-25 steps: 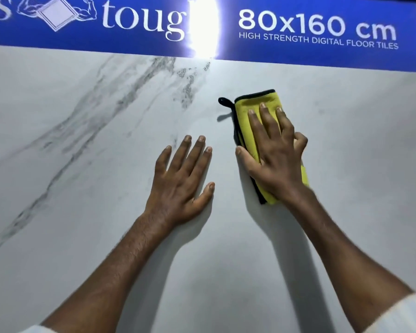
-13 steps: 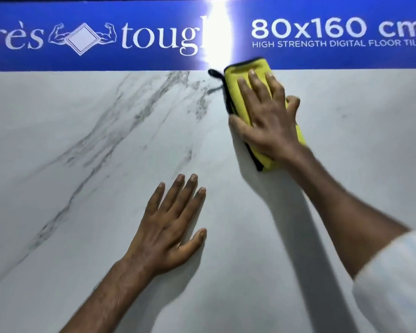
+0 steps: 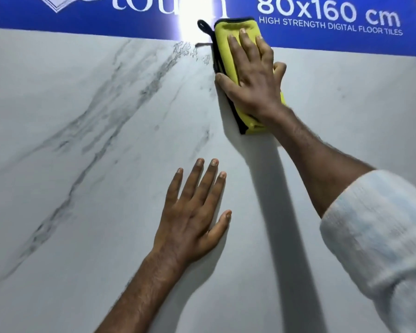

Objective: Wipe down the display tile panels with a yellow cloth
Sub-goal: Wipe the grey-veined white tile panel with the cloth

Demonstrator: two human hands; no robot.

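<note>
A large white marble-look tile panel [image 3: 87,188] with grey veins fills the view. A folded yellow cloth [image 3: 228,30] with black edging and a black loop lies flat at the panel's top edge, its upper part over the blue banner. My right hand [image 3: 252,78] presses flat on the cloth with straight fingers, and the thumb rests on the cloth's left edge. My left hand [image 3: 195,212] lies flat on the bare panel below, fingers spread, holding nothing.
A blue banner [image 3: 334,18] with white lettering "80x160 cm" runs along the top above the panel. A bright light glare [image 3: 185,20] sits on the banner left of the cloth. My white sleeve [image 3: 382,236] covers the lower right.
My right hand has pushed the cloth up the panel until its top overlaps the blue banner. My left hand has stayed flat on the panel, lower relative to the cloth.
</note>
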